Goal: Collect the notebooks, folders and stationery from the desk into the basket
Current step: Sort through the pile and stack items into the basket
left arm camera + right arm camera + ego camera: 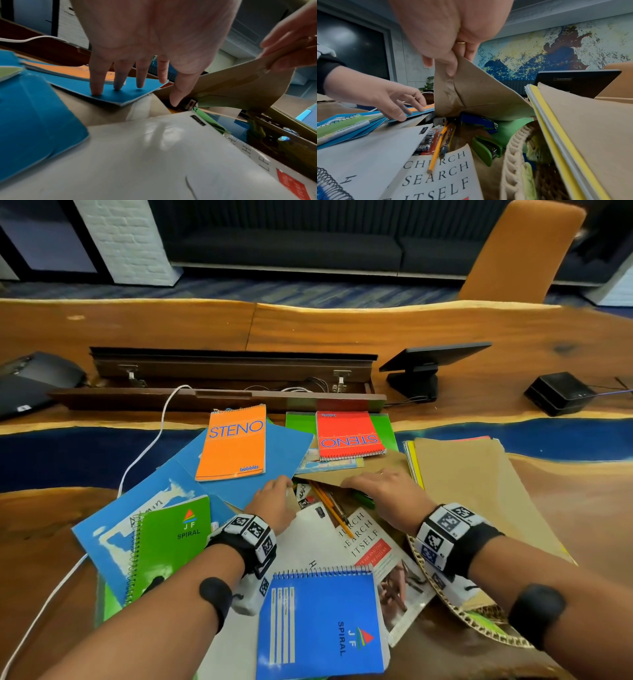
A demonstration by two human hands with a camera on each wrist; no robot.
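Now right hand (447, 44) pinches brown folder (476, 94) corner.

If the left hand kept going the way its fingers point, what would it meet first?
Probably the orange steno pad: the left hand already presses its fingers onto the blue folder, and the pad lies just ahead.

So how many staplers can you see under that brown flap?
2. A blue stapler lies just under the lifted brown flap; a green stapler lies nearer, beside the basket rim. More may be hidden under papers.
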